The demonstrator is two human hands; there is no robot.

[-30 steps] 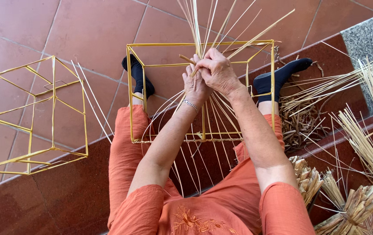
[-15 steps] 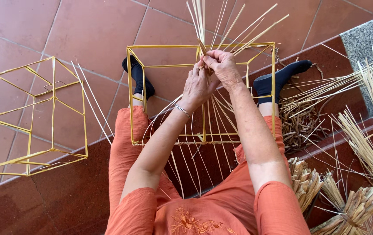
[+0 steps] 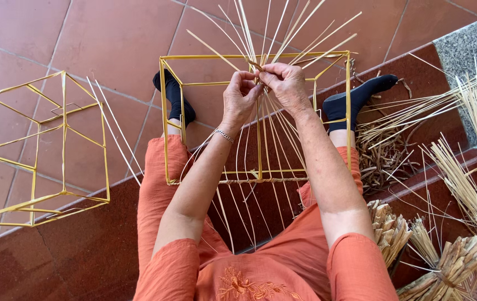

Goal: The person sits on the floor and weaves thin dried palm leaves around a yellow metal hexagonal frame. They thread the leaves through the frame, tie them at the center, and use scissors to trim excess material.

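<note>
Both hands meet at upper centre of the frame, on the top bar of the yellow wire frame (image 3: 166, 120) that stands between the person's knees. Left hand (image 3: 239, 96) sits just left of the meeting pt, fingers curled and pressed together around a few pale straw strands (image 3: 283, 34). Right hand (image 3: 289, 83) is just right of it, thumb and forefinger pinching the same strands where they cross the bar. The hands touch, so neither is nearer.

Strands' long axis runs roughly top to bottom: they fan up and out above the fingers toward the top edge, and trail down through the frame to a wrapped lower bar (image 3: 260, 180) at centre.

A second, empty wire frame (image 3: 63, 114) lies at left, well apart from both hands. Loose straw bundles (image 3: 466, 173) are spread at right, and tied sheaves (image 3: 450, 267) sit lower right. No true containers: the frame in hand holds only strands and the left one holds nothing.
</note>
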